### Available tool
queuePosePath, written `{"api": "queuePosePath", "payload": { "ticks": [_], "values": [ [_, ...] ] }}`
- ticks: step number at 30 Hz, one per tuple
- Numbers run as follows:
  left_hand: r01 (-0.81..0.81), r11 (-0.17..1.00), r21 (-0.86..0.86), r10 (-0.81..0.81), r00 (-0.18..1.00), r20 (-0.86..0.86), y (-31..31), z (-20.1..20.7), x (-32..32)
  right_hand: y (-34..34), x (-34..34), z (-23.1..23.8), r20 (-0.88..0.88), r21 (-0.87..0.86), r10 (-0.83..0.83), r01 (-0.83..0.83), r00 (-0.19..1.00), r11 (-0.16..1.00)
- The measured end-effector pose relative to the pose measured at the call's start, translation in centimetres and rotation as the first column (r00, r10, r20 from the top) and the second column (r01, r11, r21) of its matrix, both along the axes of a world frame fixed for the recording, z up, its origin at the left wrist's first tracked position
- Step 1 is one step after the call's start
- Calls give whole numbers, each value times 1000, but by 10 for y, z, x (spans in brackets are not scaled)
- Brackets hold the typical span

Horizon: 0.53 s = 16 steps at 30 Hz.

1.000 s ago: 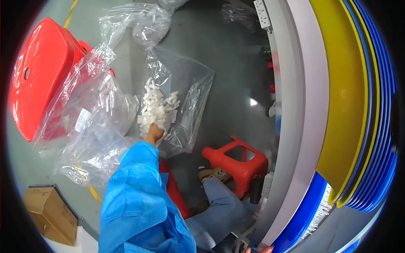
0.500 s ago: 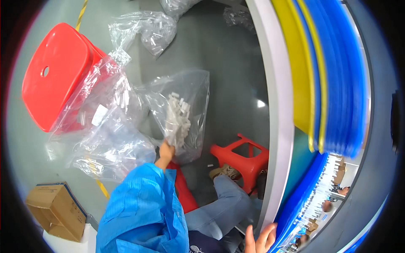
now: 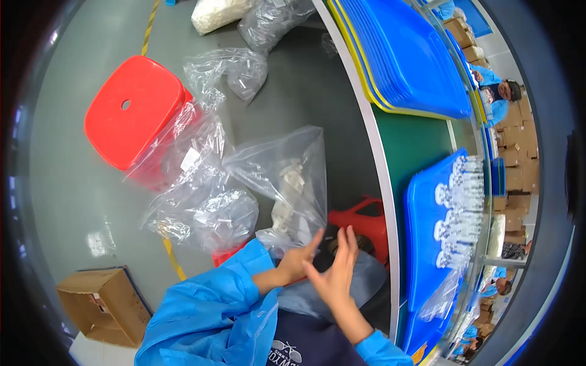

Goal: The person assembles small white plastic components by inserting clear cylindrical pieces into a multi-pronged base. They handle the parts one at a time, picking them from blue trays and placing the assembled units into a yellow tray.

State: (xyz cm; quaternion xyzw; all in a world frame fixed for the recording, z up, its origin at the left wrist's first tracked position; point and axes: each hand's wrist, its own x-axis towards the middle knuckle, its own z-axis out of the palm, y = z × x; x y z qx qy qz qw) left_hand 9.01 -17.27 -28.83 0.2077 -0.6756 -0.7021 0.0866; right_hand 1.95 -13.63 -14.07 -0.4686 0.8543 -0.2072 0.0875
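Note:
My left hand [image 3: 295,262] is over my lap with its back up. One finger points up and to the right, and the others curl under; whatever they may hold is hidden. Close by on its right, my right hand [image 3: 336,277] is open with its fingers spread and nothing visible in it. Just beyond both hands stands a clear plastic bag [image 3: 311,158], its mouth toward the left. Small white pieces [image 3: 288,195] lie heaped inside it. More crumpled clear bags [image 3: 226,213] lie to its left.
A red stool [image 3: 134,110] stands at the left, and another red stool [image 3: 366,222] sits partly under the table edge [image 3: 384,177]. On the table are stacked blue trays [image 3: 403,49] and a blue tray [image 3: 421,244] with rows of clear parts. A cardboard box [image 3: 104,305] is at lower left.
My left hand has left the bag of white pieces and come back toward my lap. My right hand has moved from the table edge to beside it. The view has shifted toward the table.

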Motion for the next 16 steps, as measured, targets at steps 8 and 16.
{"api": "queuePosePath", "payload": {
  "ticks": [8,16],
  "values": [
    [281,953,-115,-295,945,-139,0,14,76,36,3,-52,9,231,-40,37,999,972],
    [-407,405,819,516,841,162,-164,15,187,59,39,-42,78,78,79,-85,994,993]
  ]
}}
